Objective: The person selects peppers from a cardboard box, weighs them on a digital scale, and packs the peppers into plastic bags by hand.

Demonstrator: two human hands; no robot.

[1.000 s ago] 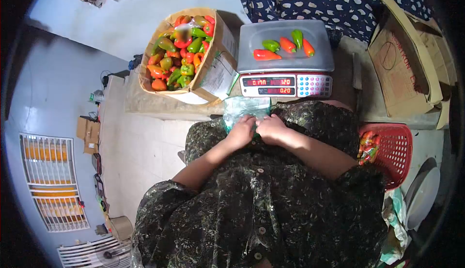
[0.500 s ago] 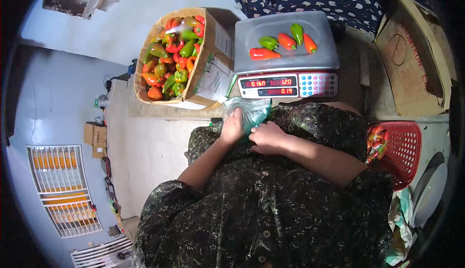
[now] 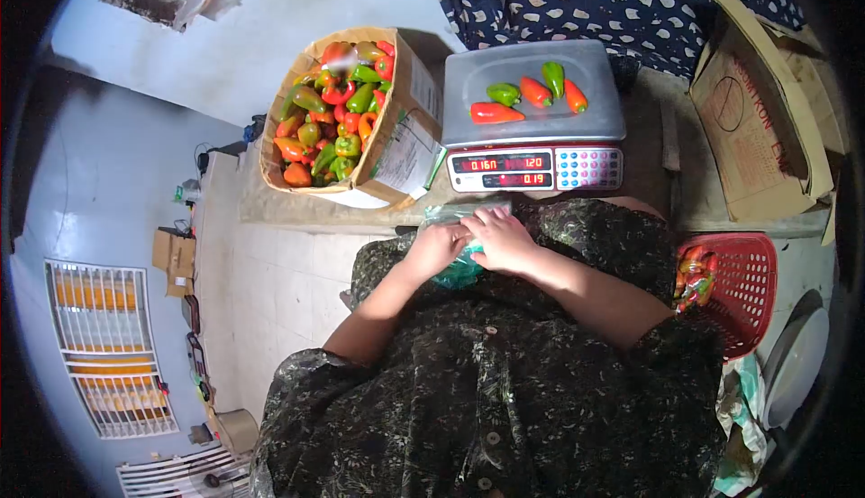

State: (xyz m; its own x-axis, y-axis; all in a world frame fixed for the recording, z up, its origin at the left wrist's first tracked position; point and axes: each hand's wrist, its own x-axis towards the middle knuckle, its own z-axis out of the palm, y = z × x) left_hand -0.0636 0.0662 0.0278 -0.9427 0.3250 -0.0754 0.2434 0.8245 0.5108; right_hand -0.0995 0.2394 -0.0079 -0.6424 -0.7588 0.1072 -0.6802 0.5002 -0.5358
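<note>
Tiled floor (image 3: 297,273); hands (image 3: 439,249) (image 3: 502,243) together, angled inward, gripping plastic bag (image 3: 460,274).

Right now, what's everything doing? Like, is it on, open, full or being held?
Left hand: curled on the plastic bag.
Right hand: at the bag, its grip partly hidden.
Plastic bag: crumpled, being held.
Scale: switched on, red digits lit.
Five peppers: lying on the scale.
Carton on the left: open, heaped with more peppers.
Cardboard box on the right: open.
Red basket: holding some peppers.

Scale (image 3: 541,129) and cartons (image 3: 410,133) on ledge (image 3: 302,210)
</note>
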